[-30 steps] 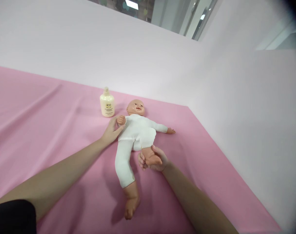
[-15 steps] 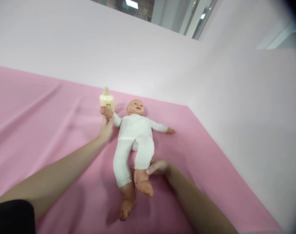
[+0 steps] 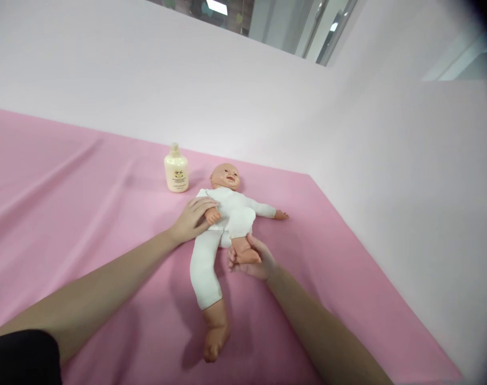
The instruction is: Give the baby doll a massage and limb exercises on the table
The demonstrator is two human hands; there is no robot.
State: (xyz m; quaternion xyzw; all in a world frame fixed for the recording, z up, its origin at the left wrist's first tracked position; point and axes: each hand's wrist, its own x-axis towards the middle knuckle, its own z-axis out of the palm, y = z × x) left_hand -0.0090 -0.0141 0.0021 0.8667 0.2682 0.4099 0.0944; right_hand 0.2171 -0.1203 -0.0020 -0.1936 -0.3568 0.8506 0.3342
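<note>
Pink cloth (image 3: 118, 224) spreads under both my hands and runs out past them to a pale wall (image 3: 107, 69), with a strip of window (image 3: 283, 24) at the top, far beyond my hands. On the cloth, between my hands and reaching beyond them, the doll (image 3: 229, 203) lies on its back, head (image 3: 226, 176) away from me, face up and turned a little to my right. My left hand (image 3: 192, 218) is curled partway closed round the doll's near-left arm, fingers draped over the white forearm and the thumb below, so that the small fist (image 3: 213, 215) pokes out between them, against the doll's side. My right hand (image 3: 251, 259) is cupped round the ankle (image 3: 241, 246) of the leg on its side, fingers underneath and thumb along the outer edge; that leg is folded, its knee up over the belly just beyond my grip. The other leg (image 3: 205, 267) stretches towards me, to the left of my right hand, its bare foot (image 3: 215, 337) closer to me than either hand. Past my right hand, the free arm (image 3: 263, 208) lies out to the right. Just beyond my left hand a cream bottle (image 3: 177, 174) stands upright, apart from my fingers.
</note>
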